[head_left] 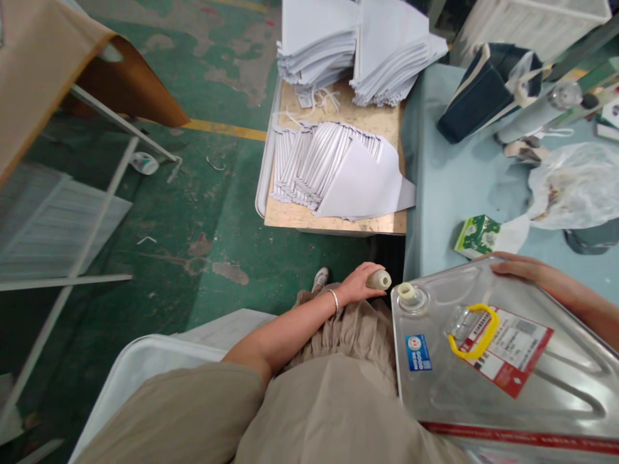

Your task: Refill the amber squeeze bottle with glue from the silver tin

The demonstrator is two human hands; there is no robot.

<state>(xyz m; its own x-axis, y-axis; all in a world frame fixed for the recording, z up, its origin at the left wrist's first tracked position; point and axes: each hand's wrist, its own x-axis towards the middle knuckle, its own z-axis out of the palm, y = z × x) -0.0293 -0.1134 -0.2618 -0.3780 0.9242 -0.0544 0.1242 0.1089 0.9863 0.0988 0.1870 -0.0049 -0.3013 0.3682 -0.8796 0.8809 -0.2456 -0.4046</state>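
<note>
My left hand (pixel 360 281) is wrapped around a small whitish plastic bottle (pixel 378 280). The bottle's open mouth points right, close to the uncapped pale spout (pixel 407 294) of a large square metal can (pixel 445 399), with a small gap between them. The can's top faces me and carries a yellow handle (pixel 476 332), a red and white label (pixel 515 348) and a blue sticker (pixel 418 352). My right hand (pixel 518 267) grips the can's far edge; some of its fingers are hidden.
Stacks of white cut sheets (pixel 358 171) lie on a wooden board (pixel 333 222) ahead. On the blue-covered table (pixel 438 238) are a green tissue pack (pixel 478 236), a plastic bag (pixel 580 183), a dark tote bag (pixel 488 90) and a bottle (pixel 539 113). A metal-framed rack (pixel 101 225) stands left.
</note>
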